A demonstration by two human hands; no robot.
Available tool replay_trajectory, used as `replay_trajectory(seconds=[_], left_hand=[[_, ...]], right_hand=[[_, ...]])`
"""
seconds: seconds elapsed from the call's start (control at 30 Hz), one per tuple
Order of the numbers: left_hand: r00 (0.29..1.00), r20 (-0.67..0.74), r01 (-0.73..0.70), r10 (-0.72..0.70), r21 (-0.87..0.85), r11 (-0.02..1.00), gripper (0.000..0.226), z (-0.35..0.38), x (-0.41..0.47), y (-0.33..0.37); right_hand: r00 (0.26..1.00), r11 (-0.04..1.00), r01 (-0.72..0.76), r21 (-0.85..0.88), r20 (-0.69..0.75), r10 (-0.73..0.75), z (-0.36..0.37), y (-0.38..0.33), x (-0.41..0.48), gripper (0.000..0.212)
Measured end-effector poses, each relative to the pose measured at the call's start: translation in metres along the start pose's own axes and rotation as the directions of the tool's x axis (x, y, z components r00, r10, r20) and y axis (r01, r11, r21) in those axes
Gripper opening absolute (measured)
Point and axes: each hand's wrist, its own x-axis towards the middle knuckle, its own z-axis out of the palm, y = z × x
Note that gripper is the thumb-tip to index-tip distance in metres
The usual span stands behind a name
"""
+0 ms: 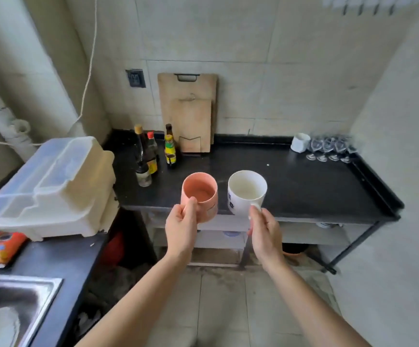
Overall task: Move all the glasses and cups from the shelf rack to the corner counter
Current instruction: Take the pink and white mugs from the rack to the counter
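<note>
My left hand (181, 226) grips a pink cup (201, 194) by its side, held upright above the front edge of the black counter (291, 186). My right hand (264, 234) holds a white mug (246, 190) with blue print by its handle, just right of the pink cup. Both are empty and off the surface. In the far right corner of the counter stand several upturned stemmed glasses (331, 149) and an upturned white cup (300, 142).
Sauce bottles (151, 156) and wooden cutting boards (188, 111) stand at the counter's back left. A white plastic bin (53, 189) sits on the left counter, with a steel sink (10, 306) nearer me. The counter's metal frame leg (353, 244) slants down at right.
</note>
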Motion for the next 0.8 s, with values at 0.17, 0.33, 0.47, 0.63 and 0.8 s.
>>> replay_trajectory(seconds=[0.17, 0.33, 0.47, 0.63, 0.8], left_hand=[[0.977, 0.213, -0.030, 0.023, 0.031, 0.999, 0.038, 0.113, 0.063, 0.029], [0.910, 0.414, -0.030, -0.001, 0.070, 0.997, 0.055, 0.243, 0.087, 0.043], [0.871, 0.490, -0.014, -0.033, 0.092, 0.996, 0.062, 0.341, 0.086, 0.035], [0.861, 0.499, 0.024, -0.095, 0.146, 0.989, 0.047, 0.453, 0.086, 0.022], [0.890, 0.411, 0.127, -0.195, 0.186, 0.974, 0.053, 0.545, 0.108, 0.028]], right_hand=[[0.991, 0.999, 0.016, -0.052, -0.135, -0.023, -0.051, -0.006, 0.081, 0.041], [0.937, 0.994, -0.075, -0.080, -0.346, 0.043, -0.131, 0.005, 0.140, 0.038], [0.887, 0.989, -0.140, -0.050, -0.450, 0.103, -0.193, 0.034, 0.188, 0.037], [0.878, 0.978, -0.204, -0.033, -0.447, 0.168, -0.264, 0.078, 0.272, 0.041], [0.902, 0.965, -0.261, -0.036, -0.364, 0.230, -0.317, 0.099, 0.361, 0.042]])
